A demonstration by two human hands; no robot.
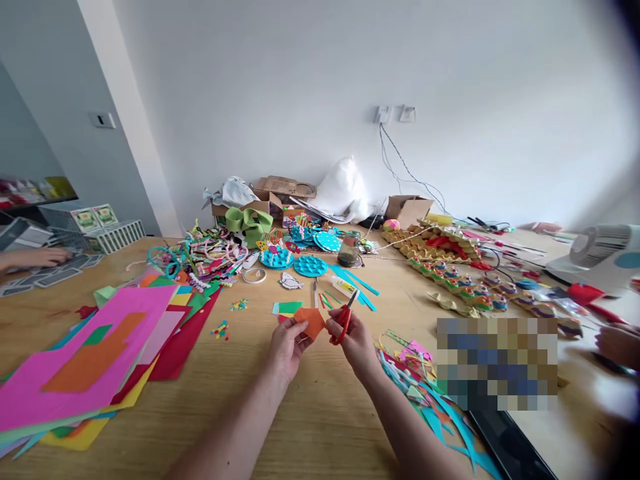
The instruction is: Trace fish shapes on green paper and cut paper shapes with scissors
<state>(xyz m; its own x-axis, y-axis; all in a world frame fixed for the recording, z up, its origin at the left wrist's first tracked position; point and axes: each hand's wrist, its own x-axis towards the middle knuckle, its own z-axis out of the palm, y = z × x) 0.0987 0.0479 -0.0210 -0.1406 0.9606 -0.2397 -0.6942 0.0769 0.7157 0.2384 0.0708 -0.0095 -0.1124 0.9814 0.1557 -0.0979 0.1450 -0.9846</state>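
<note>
An orange paper piece (311, 323) is pinched in my left hand (292, 341) above the middle of the table. My right hand (356, 339) holds red-handled scissors (342, 323), their blades pointing up and away, and its fingertips are close to the right edge of the orange paper. Just beyond my hands lie small green and blue paper pieces (288, 307), a glue bottle (345, 287), a white fish cutout (291, 281) and a roll of tape (255, 275). Small coloured dots (221, 330) rest to the left.
Stacked coloured sheets (125, 347) cover the left side. Paper scraps (425, 387) and a black phone-like device (510, 440) lie at the right front. Egg-carton strips (465, 287) and a white sewing machine (597, 257) stand farther right. Other people's hands show at both edges.
</note>
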